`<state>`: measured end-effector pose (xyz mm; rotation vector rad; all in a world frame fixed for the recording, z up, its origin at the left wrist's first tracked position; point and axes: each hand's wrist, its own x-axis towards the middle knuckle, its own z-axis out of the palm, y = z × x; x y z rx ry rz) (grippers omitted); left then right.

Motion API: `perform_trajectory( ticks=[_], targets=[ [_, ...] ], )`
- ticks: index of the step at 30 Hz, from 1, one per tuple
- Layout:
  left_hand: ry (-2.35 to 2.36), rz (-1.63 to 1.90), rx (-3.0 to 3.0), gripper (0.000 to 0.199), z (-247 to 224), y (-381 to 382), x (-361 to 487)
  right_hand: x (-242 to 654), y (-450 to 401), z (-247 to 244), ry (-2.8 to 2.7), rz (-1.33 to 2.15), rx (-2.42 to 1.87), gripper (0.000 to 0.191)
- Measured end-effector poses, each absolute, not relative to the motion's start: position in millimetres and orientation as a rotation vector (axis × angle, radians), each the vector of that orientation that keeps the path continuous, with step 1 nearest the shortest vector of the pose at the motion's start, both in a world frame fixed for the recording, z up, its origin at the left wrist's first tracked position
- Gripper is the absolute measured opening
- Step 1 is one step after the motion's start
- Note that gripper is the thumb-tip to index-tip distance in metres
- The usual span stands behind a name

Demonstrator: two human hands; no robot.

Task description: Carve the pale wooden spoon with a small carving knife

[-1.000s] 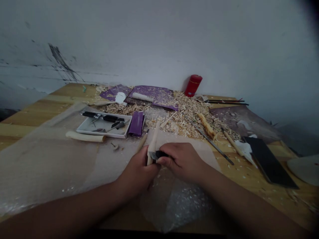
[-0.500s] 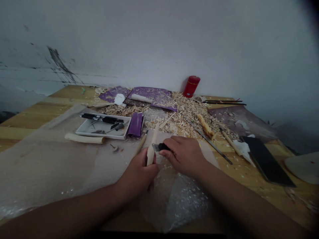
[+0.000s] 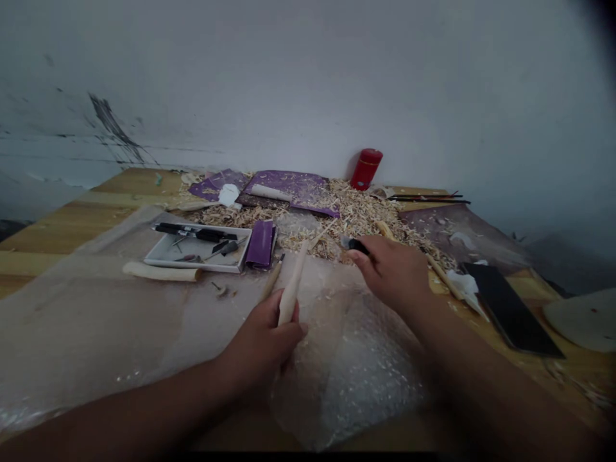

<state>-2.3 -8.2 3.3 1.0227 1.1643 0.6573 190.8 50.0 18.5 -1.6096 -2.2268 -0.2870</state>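
Observation:
My left hand (image 3: 267, 333) is closed around the thick lower end of a pale carved wooden stick (image 3: 290, 290), whose narrow tip points up and away over the plastic sheet. In my right hand (image 3: 397, 269), held apart to the right, is a short carving knife (image 3: 359, 246) with a black handle; its blade points left, above the wood shavings (image 3: 360, 205). Left of the stick lies a pencil-like wooden tool (image 3: 272, 279) with a dark tip. The lower fingers of both hands are hidden.
A white tray (image 3: 158, 256) of black-handled tools stands left, beside a purple packet (image 3: 260, 244). A curved wooden piece (image 3: 161, 272) lies before it. A red canister (image 3: 366, 169) leans on the wall. At right are a long dark slab (image 3: 513, 311) and a metal file (image 3: 440, 276).
My right hand has moved the knife off the stick, to the right and away from me. My left hand still grips the stick in nearly the same place.

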Motion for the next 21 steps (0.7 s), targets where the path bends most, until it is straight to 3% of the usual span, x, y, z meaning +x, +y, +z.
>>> perform_trajectory(
  ticks=[11, 21],
  targets=[
    [1.148, 0.669, 1.023, 0.015, 5, -4, -1, 159, 29, 14, -2.540, 0.202, -1.248, 0.042],
    [1.120, 0.645, 1.035, 0.015, 7, -6, -1, 156, 25, 16, -2.545, -0.029, -1.279, 0.044]
  ],
)
